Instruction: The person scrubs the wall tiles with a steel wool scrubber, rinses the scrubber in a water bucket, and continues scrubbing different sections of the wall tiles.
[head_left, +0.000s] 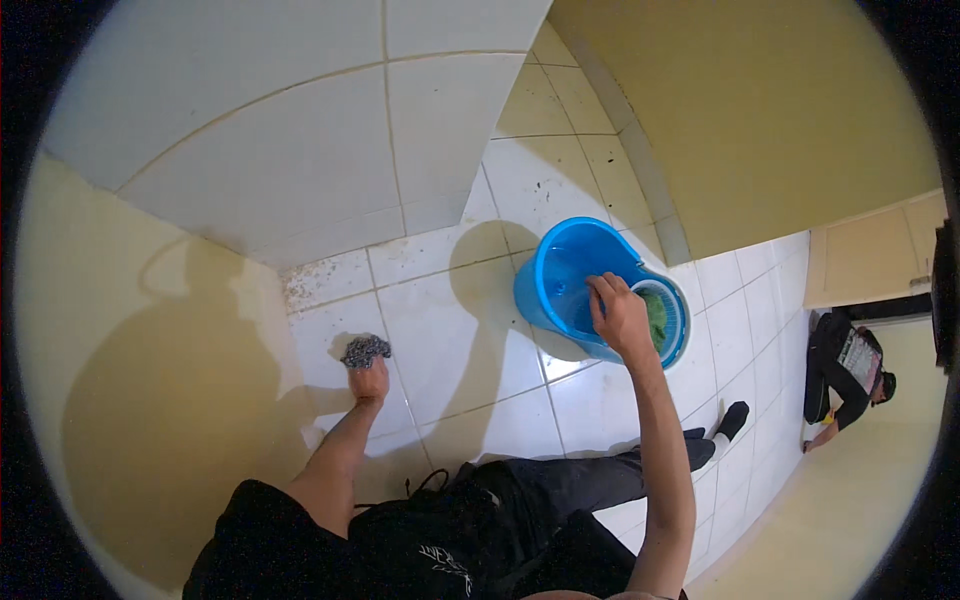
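Observation:
My left hand [369, 382] is closed on a crumpled grey speckled wad [364, 350], pressed to the white floor tiles near the wall. Whether the wad is cloth or a scourer, I cannot tell. A blue mop bucket [540, 300] stands to the right, with a large basin and a smaller round wringer basket [684, 322] on its right side. Something green [655, 318] lies inside the basket, partly behind my wrist. Over the bucket hangs my right hand [620, 315], fingers curled together and pointing down into the basin. Anything between those fingers is hidden.
A tiled wall panel [300, 150] rises ahead, ending left of the bucket. Dirt specks [320, 280] mark the floor at its foot. A yellowish wall [740, 120] stands at far right. Another person [850, 370] in dark clothes crouches on the right. My leg [590, 485] stretches rightward across the floor.

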